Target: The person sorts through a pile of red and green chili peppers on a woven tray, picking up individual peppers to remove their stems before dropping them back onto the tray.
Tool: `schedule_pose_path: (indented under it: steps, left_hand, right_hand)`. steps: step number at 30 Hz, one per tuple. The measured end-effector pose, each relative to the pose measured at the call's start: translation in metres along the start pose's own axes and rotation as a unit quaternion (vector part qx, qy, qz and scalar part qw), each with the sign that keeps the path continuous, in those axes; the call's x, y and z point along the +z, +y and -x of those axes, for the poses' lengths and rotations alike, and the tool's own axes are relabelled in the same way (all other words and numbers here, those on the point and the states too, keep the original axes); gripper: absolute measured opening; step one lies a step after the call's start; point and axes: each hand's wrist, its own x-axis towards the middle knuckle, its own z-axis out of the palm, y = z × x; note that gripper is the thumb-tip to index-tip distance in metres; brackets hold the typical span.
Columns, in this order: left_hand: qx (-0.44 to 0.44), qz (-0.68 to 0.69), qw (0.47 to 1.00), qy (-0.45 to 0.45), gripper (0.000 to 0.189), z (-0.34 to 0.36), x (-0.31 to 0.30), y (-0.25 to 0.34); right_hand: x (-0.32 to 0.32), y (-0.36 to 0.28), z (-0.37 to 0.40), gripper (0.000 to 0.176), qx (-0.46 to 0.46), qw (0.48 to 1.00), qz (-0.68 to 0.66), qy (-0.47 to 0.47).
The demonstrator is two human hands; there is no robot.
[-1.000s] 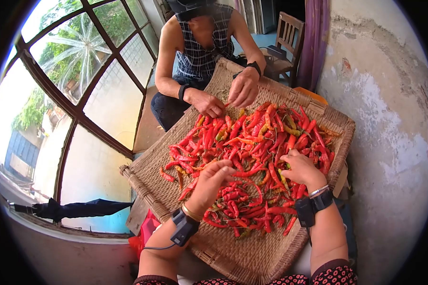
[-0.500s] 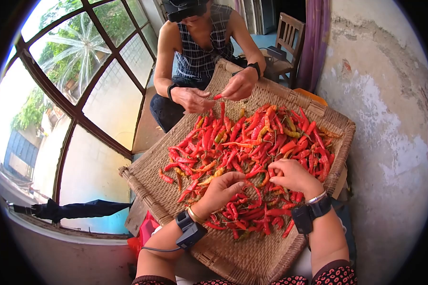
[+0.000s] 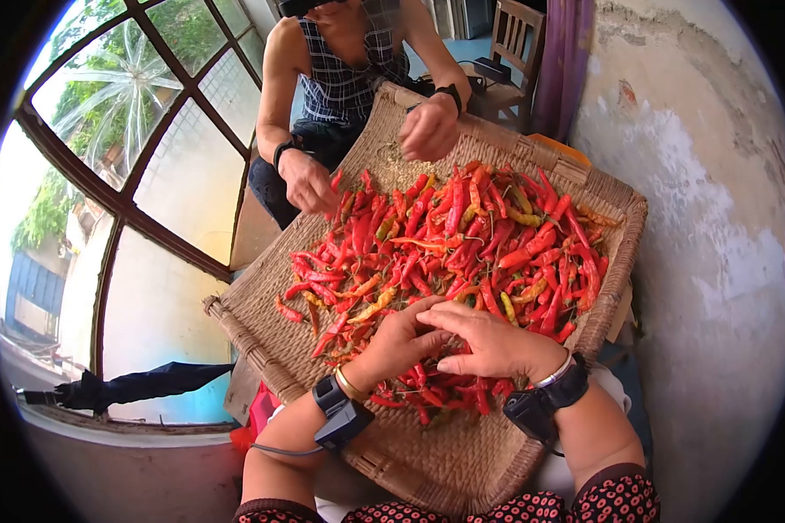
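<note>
A heap of red chili peppers (image 3: 462, 218), some yellow or orange, lies on a large woven tray (image 3: 445, 471). My left hand (image 3: 401, 342) is over the near part of the heap, its fingers bent together. What those fingertips hold, if anything, is hidden by my right hand (image 3: 493, 342). My right hand reaches across from the other side, fingers stretched out over my left fingertips and thumb apart below. Nothing shows in its grasp. Wrist devices and bracelets sit on both my wrists.
Opposite me a person (image 3: 353, 78) sits with both hands over the tray's far side, one near the peppers. Loose seeds (image 3: 397, 166) lie there. A paned window (image 3: 183, 174) and a dark folded umbrella (image 3: 148, 383) are to the left, a wall (image 3: 689, 218) to the right.
My hands have come together, the right moving left over the left fingertips. The other person's hands have separated, one going down to the peppers. The view has shifted slightly.
</note>
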Motion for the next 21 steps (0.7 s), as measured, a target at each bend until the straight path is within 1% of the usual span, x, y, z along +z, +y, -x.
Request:
schedule_pose_path:
  steps: [1, 2, 3, 4, 5, 6, 8, 9, 10, 11, 12, 14, 15, 16, 17, 18, 19, 20, 21]
  left_hand:
    - [-0.017, 0.064, 0.998, 0.003, 0.041, 0.000, 0.002, -0.001]
    - [-0.018, 0.064, 0.998, 0.002, 0.041, 0.001, 0.001, 0.002]
    - [-0.077, 0.069, 0.995, -0.015, 0.039, 0.002, -0.004, 0.009]
    - [-0.135, 0.074, 0.988, -0.032, 0.036, 0.002, -0.008, 0.013]
    - [-0.173, 0.169, 0.970, -0.023, 0.032, 0.001, -0.011, 0.011]
    - [-0.172, 0.170, 0.970, -0.024, 0.032, 0.001, -0.016, 0.010]
    - [-0.113, 0.214, 0.967, 0.079, 0.023, 0.002, -0.031, 0.009]
    - [-0.113, 0.247, 0.953, 0.136, 0.021, 0.002, -0.039, 0.014]
    - [-0.113, 0.279, 0.934, 0.192, 0.019, 0.003, -0.046, 0.019]
    - [-0.052, 0.288, 0.930, 0.224, 0.020, 0.003, -0.056, 0.009]
    - [-0.024, 0.396, 0.888, 0.233, 0.021, 0.002, -0.064, 0.005]
    - [-0.046, 0.447, 0.818, 0.359, 0.024, 0.002, -0.065, 0.004]
    - [-0.048, 0.447, 0.818, 0.358, 0.024, 0.002, -0.064, 0.001]
    - [-0.075, 0.458, 0.822, 0.331, 0.023, 0.002, -0.062, -0.004]
    - [-0.102, 0.467, 0.824, 0.303, 0.021, 0.002, -0.060, -0.007]
    - [-0.103, 0.466, 0.825, 0.301, 0.021, 0.003, -0.056, -0.007]
    - [-0.112, 0.444, 0.861, 0.222, 0.021, 0.003, -0.051, -0.007]
    - [-0.118, 0.418, 0.890, 0.141, 0.022, 0.002, -0.046, -0.004]
    - [-0.138, 0.388, 0.903, 0.120, 0.026, 0.001, -0.041, 0.000]
  right_hand:
    - [-0.001, 0.003, 0.000, 0.062, -0.002, 0.999, 0.023, 0.029]
    - [-0.002, 0.006, 0.000, 0.058, -0.004, 0.997, 0.046, 0.058]
    - [-0.005, 0.007, 0.000, 0.054, 0.002, 0.995, 0.054, 0.083]
    - [-0.007, 0.007, 0.001, 0.050, -0.009, 0.985, 0.104, 0.140]
    - [-0.010, 0.014, 0.001, 0.046, 0.000, 0.972, 0.139, 0.190]
    - [-0.015, 0.022, 0.002, 0.043, 0.008, 0.955, 0.174, 0.239]
    - [-0.029, 0.030, 0.008, 0.038, 0.104, 0.916, 0.246, 0.300]
    - [-0.036, 0.034, 0.011, 0.034, 0.139, 0.901, 0.261, 0.318]
    - [-0.042, 0.036, 0.014, 0.029, 0.188, 0.891, 0.292, 0.291]
    - [-0.042, 0.040, 0.018, 0.027, 0.195, 0.889, 0.304, 0.282]
    - [-0.040, 0.046, 0.019, 0.025, 0.202, 0.886, 0.317, 0.272]
    - [-0.034, 0.059, 0.021, 0.024, 0.186, 0.890, 0.327, 0.255]
    - [-0.033, 0.062, 0.022, 0.022, 0.169, 0.895, 0.338, 0.238]
    - [-0.034, 0.063, 0.022, 0.022, 0.170, 0.895, 0.338, 0.238]
    - [-0.037, 0.061, 0.019, 0.022, 0.199, 0.902, 0.334, 0.189]
    - [-0.037, 0.058, 0.018, 0.021, 0.227, 0.906, 0.328, 0.140]
    - [-0.036, 0.052, 0.016, 0.018, 0.222, 0.904, 0.327, 0.164]
    - [-0.034, 0.046, 0.013, 0.018, 0.223, 0.904, 0.326, 0.166]
    - [-0.031, 0.041, 0.011, 0.017, 0.159, 0.919, 0.299, 0.201]
